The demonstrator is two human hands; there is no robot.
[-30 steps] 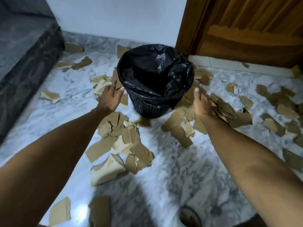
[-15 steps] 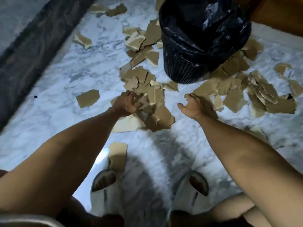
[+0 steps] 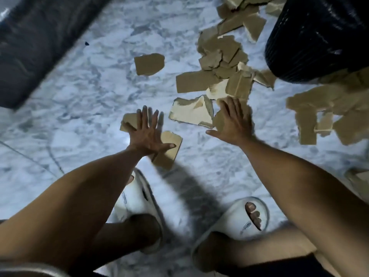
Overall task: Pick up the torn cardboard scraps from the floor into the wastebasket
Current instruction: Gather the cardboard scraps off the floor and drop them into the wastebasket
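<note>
Several torn brown cardboard scraps (image 3: 221, 56) litter the white marble floor. The black mesh wastebasket (image 3: 317, 43) with its black liner stands at the top right, partly cut off. My left hand (image 3: 148, 134) is spread flat with straight fingers over two scraps, one (image 3: 128, 120) under the fingertips and one (image 3: 169, 149) under the thumb side. My right hand (image 3: 235, 120) is also spread flat, fingers straight, over the near edge of a scrap pile beside a pale torn piece (image 3: 189, 111). Neither hand holds anything.
A dark grey step or ledge (image 3: 40, 43) runs along the top left. My feet in white slippers (image 3: 245, 218) stand just below my hands. A single scrap (image 3: 149, 63) lies apart on the floor. More scraps (image 3: 319, 114) lie to the right of the basket.
The view has tilted down and my body has lowered. Both hands have uncurled and moved nearer, now spread flat over the closest scraps. The basket has shifted to the top right corner.
</note>
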